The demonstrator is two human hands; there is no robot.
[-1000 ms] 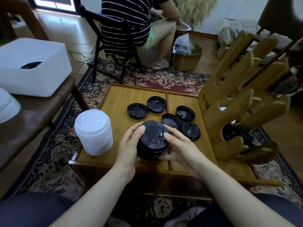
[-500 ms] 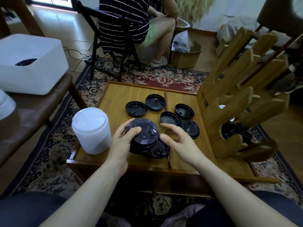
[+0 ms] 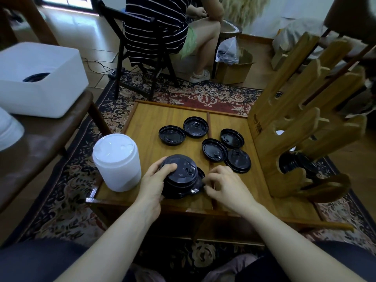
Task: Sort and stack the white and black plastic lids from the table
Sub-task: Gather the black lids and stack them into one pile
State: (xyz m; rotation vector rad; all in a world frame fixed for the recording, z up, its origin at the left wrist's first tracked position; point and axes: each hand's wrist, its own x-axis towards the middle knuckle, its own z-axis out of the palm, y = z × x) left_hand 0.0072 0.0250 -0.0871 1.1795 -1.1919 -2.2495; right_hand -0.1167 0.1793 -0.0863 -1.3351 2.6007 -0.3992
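Stack of black round plastic lids [image 3: 180,178] at tabletop's [image 3: 150,127] 6 o'clock edge | left hand [image 3: 153,181] grips it, fingers curled | right hand [image 3: 225,185] at its 3 o'clock, fingers curled, contact unclear | loose lids at 1 o'clock, right hand nearer

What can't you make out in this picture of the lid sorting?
Head view:
- Height of the black lid stack: covered by the left hand.
- Whether the right hand pinches a lid: its fingers hide it.
- Contents of the white bin: hidden behind its wall.
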